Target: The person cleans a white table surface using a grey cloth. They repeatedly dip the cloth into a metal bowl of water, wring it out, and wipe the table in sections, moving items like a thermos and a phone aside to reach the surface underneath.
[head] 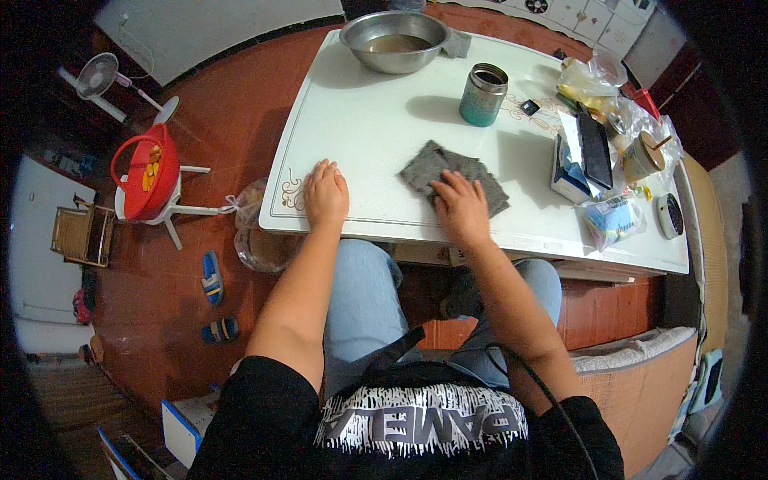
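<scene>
My right hand [463, 207] rests on the near part of a grey cloth [455, 171], which lies folded unevenly on the white tabletop [366, 129]. Its fingers are spread a little over the cloth, pressing it from above. Flat on the table near its left front corner lies my left hand [327, 193], fingers close together and nothing under them that shows. Beyond the cloth stands an open metal food jar [483, 95] with a green lower part. A stainless steel basin [394, 43] holding murky liquid sits at the far edge, with another grey cloth [456, 45] beside it.
On the table's right are a tissue box [567, 171], a dark tablet-like object [594, 147], a lidded cup with a straw [643, 157], plastic bags [594, 81] and a round dark-topped container [669, 216]. Left of the table, a red basket [165, 195] stands on a white stool [193, 210].
</scene>
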Action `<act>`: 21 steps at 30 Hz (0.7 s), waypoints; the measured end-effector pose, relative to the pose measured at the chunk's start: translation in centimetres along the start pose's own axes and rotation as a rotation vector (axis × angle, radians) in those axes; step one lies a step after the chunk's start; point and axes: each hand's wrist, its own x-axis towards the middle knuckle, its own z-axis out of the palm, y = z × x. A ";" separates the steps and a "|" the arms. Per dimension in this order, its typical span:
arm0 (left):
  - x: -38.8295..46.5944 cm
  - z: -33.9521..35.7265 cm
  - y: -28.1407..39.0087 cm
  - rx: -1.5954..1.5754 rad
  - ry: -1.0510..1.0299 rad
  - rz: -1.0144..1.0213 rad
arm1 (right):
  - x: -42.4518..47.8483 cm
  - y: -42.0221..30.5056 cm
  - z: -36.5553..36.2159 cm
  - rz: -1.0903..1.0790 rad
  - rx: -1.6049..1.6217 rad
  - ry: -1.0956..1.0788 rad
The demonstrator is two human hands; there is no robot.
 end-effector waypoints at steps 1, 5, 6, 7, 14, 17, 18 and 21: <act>0.1 0.1 0.1 0.001 -0.001 0.007 | -0.1 1.2 -0.3 0.019 -0.013 0.029; 0.1 0.7 -0.2 0.004 0.013 0.021 | -0.6 3.5 -1.3 0.103 -0.062 0.062; 0.2 1.0 -0.5 0.000 0.020 0.027 | -0.7 3.3 -0.8 0.110 -0.085 0.080; 0.4 1.8 -1.4 0.012 0.016 0.047 | -1.0 3.4 -0.7 0.123 -0.117 0.097; 0.4 0.9 -1.1 -0.005 -0.037 0.054 | -2.6 1.2 -0.1 0.089 -0.057 0.085; 0.4 0.8 -1.0 0.009 -0.056 0.054 | -3.8 2.4 -1.5 0.005 -0.013 0.020; 0.4 0.7 -0.9 0.007 -0.063 0.041 | -4.4 3.1 -2.3 -0.004 -0.005 -0.001; 0.4 0.5 -0.7 0.006 -0.067 0.039 | -5.9 6.3 -4.4 0.050 -0.042 -0.048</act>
